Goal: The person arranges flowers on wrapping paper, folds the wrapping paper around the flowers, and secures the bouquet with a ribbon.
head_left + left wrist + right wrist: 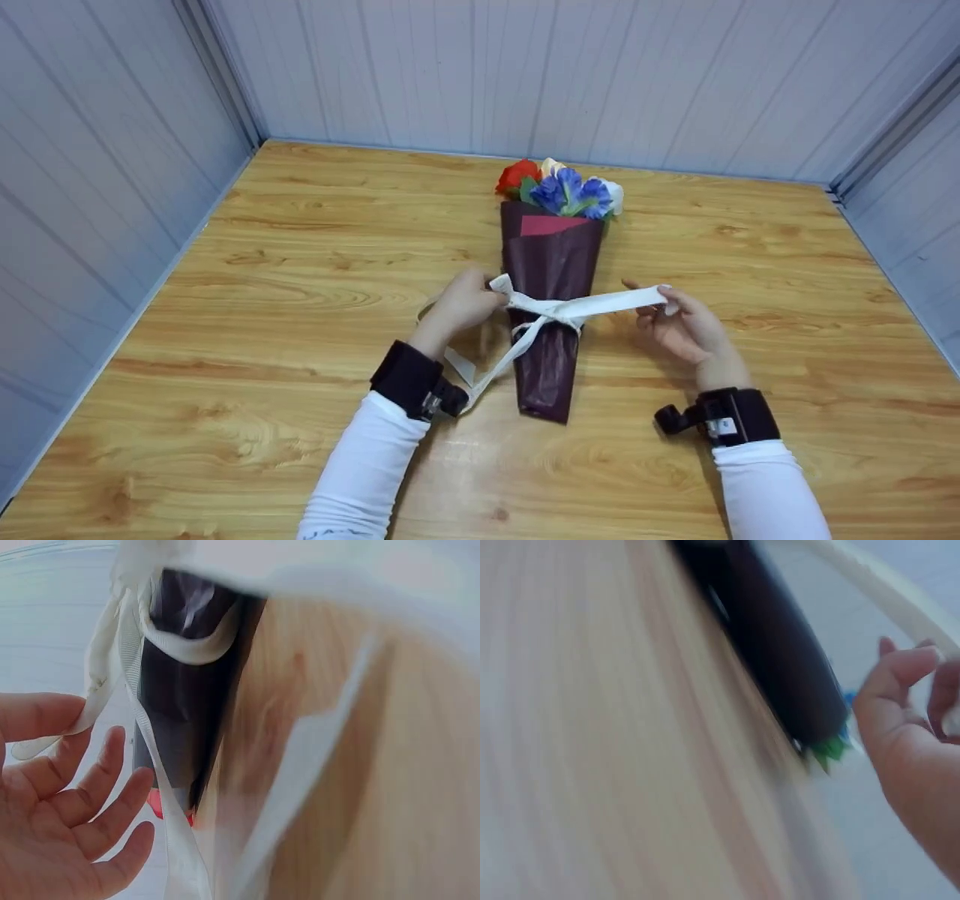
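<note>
A bouquet in dark maroon wrapping paper [555, 262] lies on the table, its red, blue and pale flowers [568, 193] toward the back wall. White ribbon [611, 302] circles the wrapped stems and crosses over itself at the front. On the left side, my left hand [463, 301] pinches one ribbon end between thumb and forefinger, the other fingers spread in the left wrist view. Out to the right, my right hand [686, 330] pinches the other stretch, drawn out nearly straight. A loose ribbon tail [176, 832] hangs past my left fingers. The right wrist view is blurred.
The wood-grain table [285, 300] extends around the bouquet on all sides. Pale panelled walls [465, 75] close it in at the back and both sides. A loose ribbon loop [460, 366] hangs near the left wrist's camera band [409, 375].
</note>
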The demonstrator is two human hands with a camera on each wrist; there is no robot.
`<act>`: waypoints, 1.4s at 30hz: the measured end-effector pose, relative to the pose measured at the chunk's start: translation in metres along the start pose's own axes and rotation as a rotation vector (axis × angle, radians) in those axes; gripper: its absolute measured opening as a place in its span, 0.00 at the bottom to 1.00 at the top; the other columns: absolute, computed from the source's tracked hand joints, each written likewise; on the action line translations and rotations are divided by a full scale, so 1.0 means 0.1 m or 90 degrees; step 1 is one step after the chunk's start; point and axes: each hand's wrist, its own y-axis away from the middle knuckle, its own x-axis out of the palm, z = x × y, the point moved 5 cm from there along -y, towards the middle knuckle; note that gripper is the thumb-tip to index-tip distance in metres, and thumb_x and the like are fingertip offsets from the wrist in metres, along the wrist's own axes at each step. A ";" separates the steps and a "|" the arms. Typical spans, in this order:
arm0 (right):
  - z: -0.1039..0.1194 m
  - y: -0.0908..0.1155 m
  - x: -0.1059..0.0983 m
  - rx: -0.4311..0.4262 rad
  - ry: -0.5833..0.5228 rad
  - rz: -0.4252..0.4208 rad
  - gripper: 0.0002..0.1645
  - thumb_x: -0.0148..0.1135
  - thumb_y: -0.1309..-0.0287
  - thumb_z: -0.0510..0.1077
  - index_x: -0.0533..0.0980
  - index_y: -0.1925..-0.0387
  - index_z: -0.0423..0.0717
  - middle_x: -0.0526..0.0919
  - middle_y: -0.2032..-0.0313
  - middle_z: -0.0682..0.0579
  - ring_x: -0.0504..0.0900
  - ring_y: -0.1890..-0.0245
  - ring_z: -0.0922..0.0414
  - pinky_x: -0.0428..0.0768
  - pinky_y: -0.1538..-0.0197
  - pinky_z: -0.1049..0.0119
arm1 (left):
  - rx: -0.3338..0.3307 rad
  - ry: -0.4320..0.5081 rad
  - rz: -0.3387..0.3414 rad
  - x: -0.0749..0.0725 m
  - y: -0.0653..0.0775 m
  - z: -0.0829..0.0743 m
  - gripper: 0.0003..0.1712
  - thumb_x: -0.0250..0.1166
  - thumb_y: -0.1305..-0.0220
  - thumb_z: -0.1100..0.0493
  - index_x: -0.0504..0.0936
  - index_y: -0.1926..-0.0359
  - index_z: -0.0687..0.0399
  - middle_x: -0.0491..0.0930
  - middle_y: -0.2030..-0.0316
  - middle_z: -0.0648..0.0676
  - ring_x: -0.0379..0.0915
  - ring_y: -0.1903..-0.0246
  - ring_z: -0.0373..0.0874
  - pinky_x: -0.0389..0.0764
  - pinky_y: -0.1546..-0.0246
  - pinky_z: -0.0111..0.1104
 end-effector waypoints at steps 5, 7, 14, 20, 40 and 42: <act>-0.05 -0.08 -0.03 0.010 -0.118 -0.069 0.13 0.43 0.29 0.40 0.68 0.71 0.38 0.72 0.75 0.49 0.70 0.77 0.59 0.71 0.65 0.70 | -0.008 0.002 -0.018 0.00 0.00 0.01 0.05 0.58 0.44 0.65 0.79 0.71 0.61 0.64 0.81 0.47 0.61 0.77 0.41 0.64 0.75 0.29; -0.06 -0.09 -0.08 0.020 -0.058 -0.132 0.16 0.41 0.28 0.41 0.64 0.74 0.42 0.69 0.80 0.53 0.63 0.81 0.63 0.67 0.70 0.73 | -0.015 0.010 -0.033 -0.02 0.00 0.03 0.05 0.58 0.42 0.64 0.80 0.71 0.61 0.64 0.81 0.47 0.61 0.77 0.42 0.64 0.74 0.30; -0.04 -0.05 -0.25 0.064 0.145 -0.299 0.21 0.34 0.27 0.41 0.61 0.79 0.47 0.61 0.85 0.59 0.52 0.85 0.68 0.54 0.78 0.79 | -0.043 0.023 -0.065 -0.04 0.00 0.08 0.07 0.57 0.40 0.65 0.82 0.66 0.62 0.73 0.76 0.51 0.68 0.76 0.42 0.69 0.73 0.27; 0.06 0.04 -0.34 0.063 0.200 -0.371 0.21 0.38 0.29 0.40 0.67 0.79 0.43 0.63 0.88 0.59 0.57 0.88 0.69 0.53 0.82 0.79 | -0.040 -0.024 -0.110 -0.10 -0.01 0.09 0.09 0.56 0.45 0.67 0.73 0.79 0.54 0.65 0.81 0.48 0.62 0.77 0.42 0.64 0.74 0.30; 0.27 0.30 -0.52 -0.020 0.148 -0.502 0.17 0.43 0.32 0.37 0.59 0.79 0.45 0.66 0.88 0.56 0.62 0.89 0.67 0.59 0.85 0.77 | -0.108 0.005 -0.155 -0.17 0.04 0.23 0.09 0.54 0.44 0.71 0.76 0.77 0.60 0.62 0.84 0.48 0.56 0.85 0.39 0.59 0.82 0.27; 0.28 0.30 -0.52 -0.027 0.138 -0.501 0.17 0.42 0.32 0.37 0.58 0.79 0.45 0.65 0.88 0.56 0.61 0.89 0.67 0.59 0.85 0.77 | -0.114 0.006 -0.169 -0.19 0.05 0.25 0.08 0.54 0.43 0.71 0.79 0.74 0.64 0.64 0.83 0.49 0.57 0.85 0.39 0.59 0.83 0.27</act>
